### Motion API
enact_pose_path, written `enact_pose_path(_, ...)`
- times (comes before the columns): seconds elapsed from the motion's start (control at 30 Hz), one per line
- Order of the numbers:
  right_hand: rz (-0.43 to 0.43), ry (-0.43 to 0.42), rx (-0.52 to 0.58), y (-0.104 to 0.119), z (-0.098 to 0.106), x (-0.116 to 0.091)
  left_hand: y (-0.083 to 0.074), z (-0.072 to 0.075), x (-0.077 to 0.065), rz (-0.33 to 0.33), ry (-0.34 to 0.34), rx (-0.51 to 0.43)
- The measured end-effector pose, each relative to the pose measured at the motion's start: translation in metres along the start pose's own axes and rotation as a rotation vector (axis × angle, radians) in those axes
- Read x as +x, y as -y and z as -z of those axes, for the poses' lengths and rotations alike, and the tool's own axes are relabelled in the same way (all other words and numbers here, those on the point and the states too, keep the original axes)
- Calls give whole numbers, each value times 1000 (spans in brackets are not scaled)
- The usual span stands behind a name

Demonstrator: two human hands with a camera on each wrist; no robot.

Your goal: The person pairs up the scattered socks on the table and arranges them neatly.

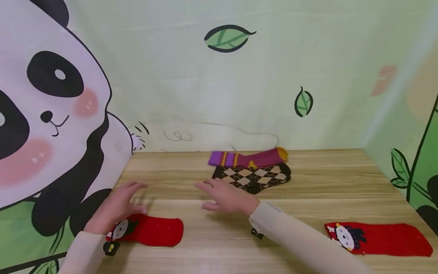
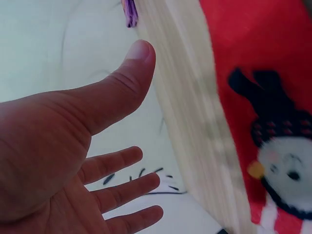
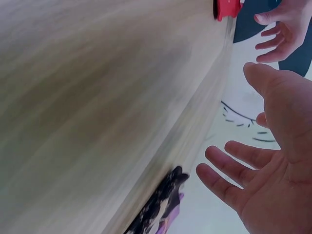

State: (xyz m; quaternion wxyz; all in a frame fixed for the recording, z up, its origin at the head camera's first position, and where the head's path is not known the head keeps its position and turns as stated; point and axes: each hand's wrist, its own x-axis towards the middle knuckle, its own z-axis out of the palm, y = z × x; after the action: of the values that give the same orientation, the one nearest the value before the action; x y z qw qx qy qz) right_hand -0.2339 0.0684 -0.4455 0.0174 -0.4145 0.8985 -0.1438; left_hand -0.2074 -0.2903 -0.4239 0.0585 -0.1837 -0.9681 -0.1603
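Observation:
My left hand [image 1: 118, 205] hovers above a red sock [image 1: 161, 231] with a cartoon animal face, at the table's left side. Its fingers are spread and relaxed, and nothing is in them. Over the middle of the table is my right hand [image 1: 227, 197], also with loose, empty fingers that point left. Just behind it lies a black sock with tan and white diamonds [image 1: 251, 177], partly covered by the hand in the head view. A purple and maroon sock [image 1: 256, 159] with yellow bands lies against the diamond one. Another red sock [image 1: 386, 239] rests far to the right.
The wooden table [image 1: 308, 213] ends at a pale green backdrop [image 1: 171, 76] printed with leaves. A large panda [image 1: 68, 114] is printed on the left side. Small black wrist devices show under both sleeves.

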Motion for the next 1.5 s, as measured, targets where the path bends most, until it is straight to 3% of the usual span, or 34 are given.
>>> enact_pose_path(0.43,85,4,-94,24,-15,19,20,1,-19,122,57,17)
enact_pose_path(0.73,90,42,-38,39,-24,29,34,-2,-31,118,69,38)
enact_pose_path(1.03,134,41,-101,51,-30,37,47,-7,-36,248,178,0)
enact_pose_path(1.5,181,102,-219,66,-41,48,53,-13,-42,258,157,0)
